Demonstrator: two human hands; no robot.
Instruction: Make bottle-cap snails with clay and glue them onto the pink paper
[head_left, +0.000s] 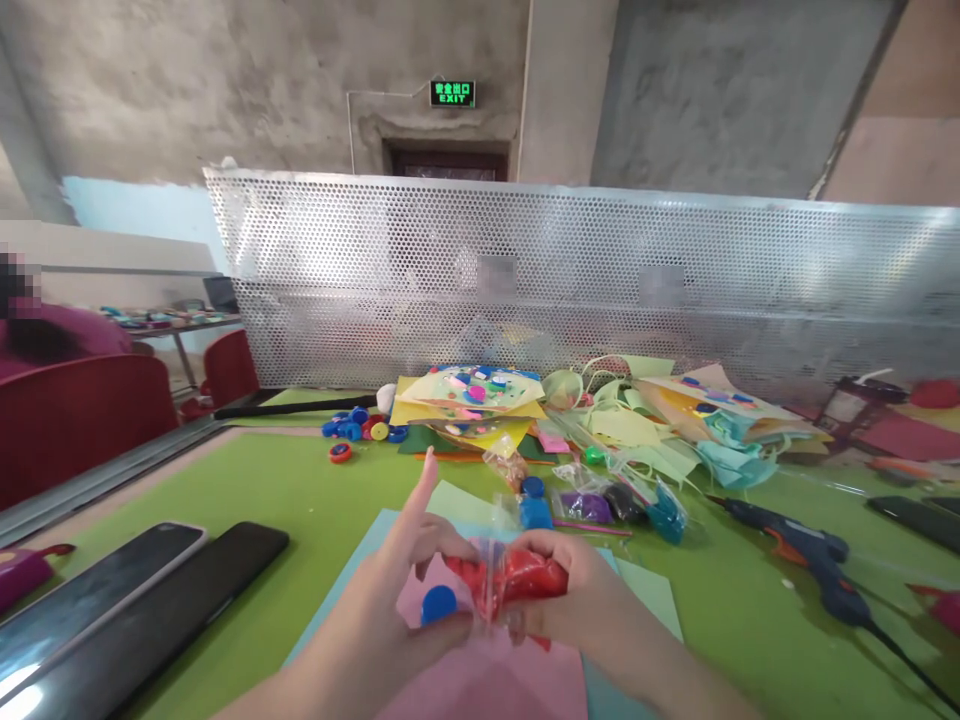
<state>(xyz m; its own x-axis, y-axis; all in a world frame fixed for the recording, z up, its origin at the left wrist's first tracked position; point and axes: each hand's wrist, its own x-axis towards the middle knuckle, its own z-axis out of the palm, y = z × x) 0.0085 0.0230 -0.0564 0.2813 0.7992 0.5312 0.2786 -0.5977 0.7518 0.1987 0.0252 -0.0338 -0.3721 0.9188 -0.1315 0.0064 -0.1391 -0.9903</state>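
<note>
A small clear plastic bag of red modelling clay (pixel 536 575) is held between my two hands, above the pink paper (pixel 517 680). My left hand (pixel 409 575) pinches the bag's left side, its index finger pointing up. Around the right side curl the fingers and thumb of my right hand (pixel 566 595). A blue bottle cap (pixel 439 604) shows between my left thumb and fingers; whether it rests on the paper or touches the hand, I cannot tell. Light blue paper (pixel 341 590) lies under the pink sheet.
Bagged purple clay (pixel 581 506) and blue caps (pixel 535 513) lie beyond my hands. Decorated paper sheets (pixel 469 400) are stacked before a perforated metal screen (pixel 360 260). A glue gun (pixel 814 560) with its cord lies right; two phones (pixel 187 620) lie left. A seated person (pixel 60 335) is far left.
</note>
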